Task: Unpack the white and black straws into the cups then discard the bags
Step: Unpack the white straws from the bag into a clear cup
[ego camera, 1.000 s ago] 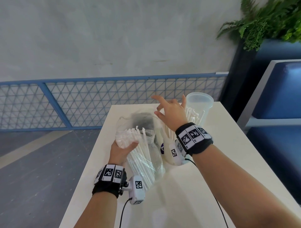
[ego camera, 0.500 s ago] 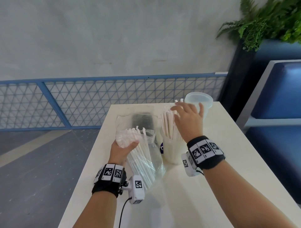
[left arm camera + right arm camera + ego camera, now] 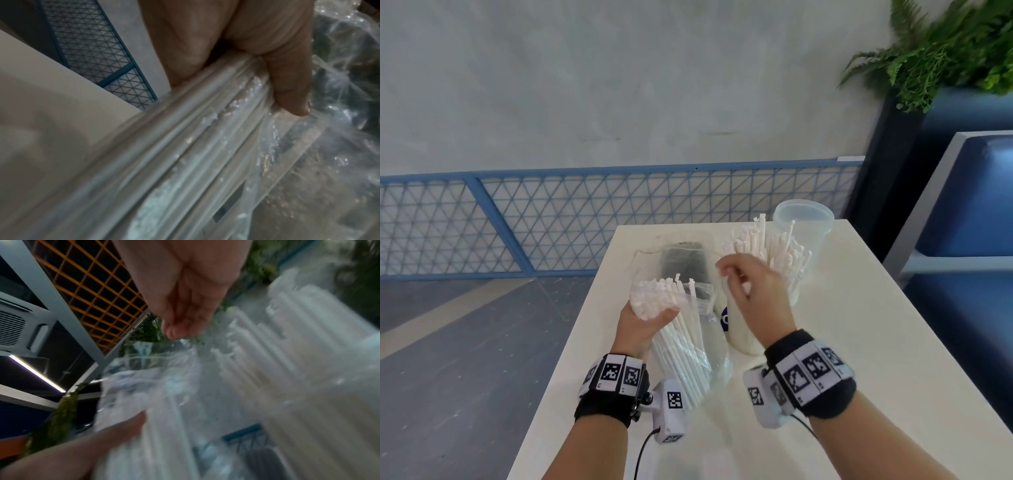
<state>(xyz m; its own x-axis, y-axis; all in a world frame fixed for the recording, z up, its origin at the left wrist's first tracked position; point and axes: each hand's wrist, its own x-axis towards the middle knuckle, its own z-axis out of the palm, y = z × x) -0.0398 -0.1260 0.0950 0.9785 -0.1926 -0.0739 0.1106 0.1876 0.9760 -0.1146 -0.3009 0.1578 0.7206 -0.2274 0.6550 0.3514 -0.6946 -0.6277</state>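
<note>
My left hand (image 3: 654, 313) grips a clear bag of white straws (image 3: 685, 349) near its open end, tilted up off the white table (image 3: 876, 359). The left wrist view shows my thumb (image 3: 292, 97) pressing the plastic against the straws (image 3: 185, 162). My right hand (image 3: 736, 277) hovers just right of the bag's mouth, its fingers loosely curled and holding nothing. Behind it a frosted cup (image 3: 743, 335) holds several white straws (image 3: 774, 250). Further back right stands an empty clear cup (image 3: 804, 226). A bag of black straws (image 3: 681, 263) lies flat behind the white bag.
The table's near half and right side are bare. A blue mesh railing (image 3: 585, 219) runs behind the table. To the right are a blue bench (image 3: 969, 212) and a dark planter with a fern (image 3: 941, 48). The right wrist view is blurred.
My right hand has left the tops of the straws in the cup and drawn back leftward to the bag's mouth. The left hand and bag have stayed put.
</note>
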